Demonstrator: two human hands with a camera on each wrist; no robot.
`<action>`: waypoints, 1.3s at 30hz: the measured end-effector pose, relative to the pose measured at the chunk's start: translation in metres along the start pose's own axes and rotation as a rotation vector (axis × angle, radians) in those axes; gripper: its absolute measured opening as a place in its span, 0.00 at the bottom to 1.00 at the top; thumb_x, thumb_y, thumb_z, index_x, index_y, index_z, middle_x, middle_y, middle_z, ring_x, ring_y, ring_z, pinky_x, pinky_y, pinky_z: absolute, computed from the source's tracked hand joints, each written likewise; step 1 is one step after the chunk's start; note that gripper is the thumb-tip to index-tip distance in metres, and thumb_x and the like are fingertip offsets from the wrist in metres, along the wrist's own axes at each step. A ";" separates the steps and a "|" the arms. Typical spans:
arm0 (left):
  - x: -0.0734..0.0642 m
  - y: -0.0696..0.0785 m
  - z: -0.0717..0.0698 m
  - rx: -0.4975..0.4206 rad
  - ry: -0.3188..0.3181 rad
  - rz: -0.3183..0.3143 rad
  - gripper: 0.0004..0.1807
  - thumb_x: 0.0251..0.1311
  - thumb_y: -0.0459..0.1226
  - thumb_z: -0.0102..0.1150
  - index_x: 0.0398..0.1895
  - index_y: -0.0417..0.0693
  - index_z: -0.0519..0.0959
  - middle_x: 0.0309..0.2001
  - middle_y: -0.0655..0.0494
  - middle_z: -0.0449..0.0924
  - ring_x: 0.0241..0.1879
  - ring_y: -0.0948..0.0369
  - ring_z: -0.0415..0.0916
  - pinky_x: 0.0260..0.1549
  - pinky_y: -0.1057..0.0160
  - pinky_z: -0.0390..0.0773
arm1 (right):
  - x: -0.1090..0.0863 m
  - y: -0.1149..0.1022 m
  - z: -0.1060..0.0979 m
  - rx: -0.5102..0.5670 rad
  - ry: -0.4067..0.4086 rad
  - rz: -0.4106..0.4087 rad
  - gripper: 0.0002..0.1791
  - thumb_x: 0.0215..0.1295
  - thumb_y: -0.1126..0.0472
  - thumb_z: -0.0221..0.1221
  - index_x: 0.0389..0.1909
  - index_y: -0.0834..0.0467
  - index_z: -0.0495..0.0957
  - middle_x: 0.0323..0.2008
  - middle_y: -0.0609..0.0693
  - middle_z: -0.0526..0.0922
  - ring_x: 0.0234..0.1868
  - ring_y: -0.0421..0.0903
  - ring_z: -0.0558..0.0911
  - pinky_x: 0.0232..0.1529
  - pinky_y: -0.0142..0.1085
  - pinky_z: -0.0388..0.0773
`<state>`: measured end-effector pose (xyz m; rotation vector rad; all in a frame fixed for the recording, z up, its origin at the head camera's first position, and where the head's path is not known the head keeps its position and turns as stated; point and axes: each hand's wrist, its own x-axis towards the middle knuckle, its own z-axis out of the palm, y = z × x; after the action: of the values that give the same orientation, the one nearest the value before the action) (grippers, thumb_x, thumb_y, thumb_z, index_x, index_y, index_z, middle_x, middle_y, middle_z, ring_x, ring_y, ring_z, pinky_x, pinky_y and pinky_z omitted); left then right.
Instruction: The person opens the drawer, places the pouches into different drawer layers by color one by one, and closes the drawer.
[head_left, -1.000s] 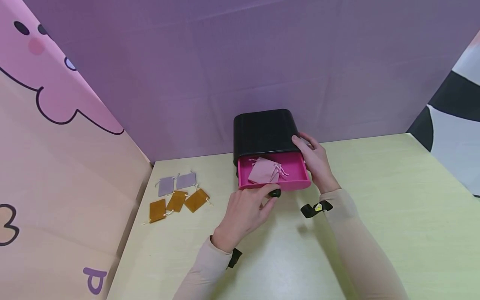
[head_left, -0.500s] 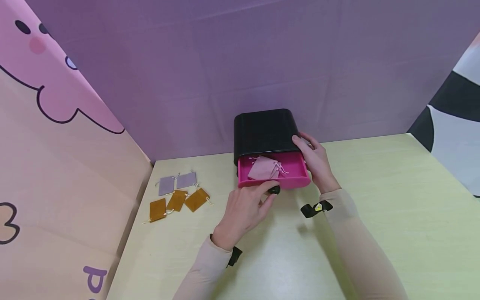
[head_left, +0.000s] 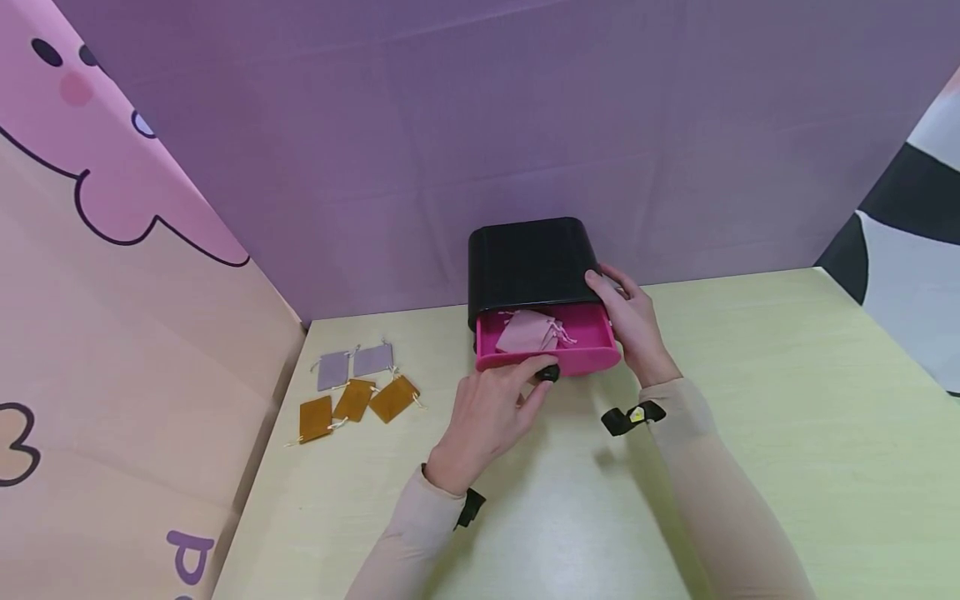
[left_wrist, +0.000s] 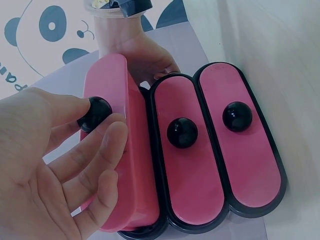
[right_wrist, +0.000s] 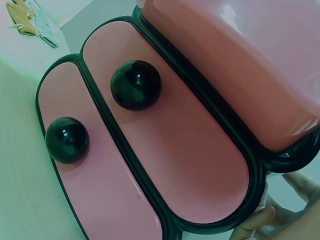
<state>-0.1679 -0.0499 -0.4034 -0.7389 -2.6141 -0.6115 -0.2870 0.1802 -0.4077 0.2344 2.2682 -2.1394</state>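
A black cabinet (head_left: 532,262) with pink drawers stands at the back of the table. Its top drawer (head_left: 588,361) is pulled partway out, and pale pink drawstring pouches (head_left: 528,332) lie inside. My left hand (head_left: 487,417) pinches the round black knob (left_wrist: 95,114) of that drawer between thumb and forefinger, the other fingers near the drawer front. With thumb and fingers my right hand (head_left: 633,325) holds the cabinet's right side. Below, in the left wrist view, the middle drawer (left_wrist: 190,165) and bottom drawer (left_wrist: 255,165) are closed, each with a black knob.
Left of the cabinet, two lilac pouches (head_left: 372,360) and three mustard-brown pouches (head_left: 315,419) lie flat on the table (head_left: 787,400). A purple backdrop (head_left: 375,167) rises right behind the cabinet. A patterned side panel (head_left: 112,350) borders the table's left edge.
The top drawer has slid slightly back toward the cabinet, with my left hand moving along on its knob. My right hand and the pouches on the table stay where they were.
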 end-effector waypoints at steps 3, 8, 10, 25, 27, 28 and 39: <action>0.001 0.000 0.000 0.000 0.001 -0.002 0.20 0.72 0.46 0.66 0.65 0.62 0.84 0.26 0.62 0.85 0.23 0.66 0.79 0.16 0.73 0.62 | 0.000 0.001 0.000 0.008 -0.001 0.003 0.44 0.72 0.32 0.58 0.84 0.41 0.59 0.78 0.57 0.69 0.69 0.50 0.76 0.43 0.22 0.80; 0.003 -0.001 0.002 -0.015 0.004 -0.004 0.20 0.72 0.46 0.67 0.66 0.62 0.84 0.32 0.62 0.89 0.25 0.65 0.81 0.17 0.74 0.64 | 0.001 0.001 0.000 0.014 0.000 0.004 0.44 0.73 0.32 0.58 0.84 0.41 0.59 0.78 0.57 0.69 0.67 0.48 0.77 0.43 0.22 0.80; 0.004 -0.001 0.003 -0.022 0.008 0.000 0.20 0.72 0.45 0.67 0.65 0.62 0.84 0.34 0.62 0.90 0.25 0.65 0.82 0.17 0.74 0.63 | 0.002 0.001 0.000 0.017 0.001 -0.001 0.44 0.72 0.32 0.58 0.84 0.42 0.59 0.78 0.57 0.69 0.67 0.48 0.77 0.43 0.22 0.80; 0.005 -0.004 0.006 -0.040 0.029 -0.007 0.20 0.72 0.44 0.67 0.65 0.61 0.84 0.38 0.62 0.92 0.27 0.65 0.83 0.18 0.74 0.63 | 0.001 0.000 0.000 0.031 0.003 -0.007 0.44 0.72 0.33 0.58 0.84 0.42 0.60 0.78 0.59 0.69 0.60 0.43 0.79 0.42 0.21 0.82; 0.005 -0.004 0.007 -0.034 0.045 -0.004 0.20 0.72 0.44 0.67 0.65 0.61 0.84 0.38 0.62 0.92 0.26 0.65 0.82 0.17 0.74 0.62 | 0.000 0.000 0.000 0.031 0.006 -0.011 0.44 0.72 0.32 0.59 0.84 0.43 0.60 0.78 0.59 0.70 0.59 0.42 0.80 0.42 0.22 0.82; 0.005 -0.004 0.008 -0.031 0.052 -0.003 0.20 0.72 0.44 0.67 0.65 0.61 0.85 0.38 0.63 0.92 0.26 0.65 0.82 0.17 0.74 0.61 | 0.000 0.000 0.000 0.031 0.007 -0.012 0.44 0.72 0.32 0.59 0.84 0.43 0.61 0.77 0.59 0.70 0.59 0.42 0.80 0.42 0.22 0.82; 0.004 -0.006 0.012 -0.013 0.140 -0.003 0.18 0.72 0.46 0.67 0.63 0.61 0.86 0.36 0.64 0.92 0.25 0.67 0.82 0.17 0.76 0.60 | 0.001 0.001 0.000 0.033 0.006 -0.009 0.44 0.72 0.32 0.59 0.83 0.42 0.61 0.78 0.58 0.70 0.63 0.43 0.79 0.42 0.23 0.82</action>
<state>-0.1774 -0.0474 -0.4132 -0.6717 -2.4860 -0.6567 -0.2876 0.1808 -0.4092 0.2310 2.2433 -2.1844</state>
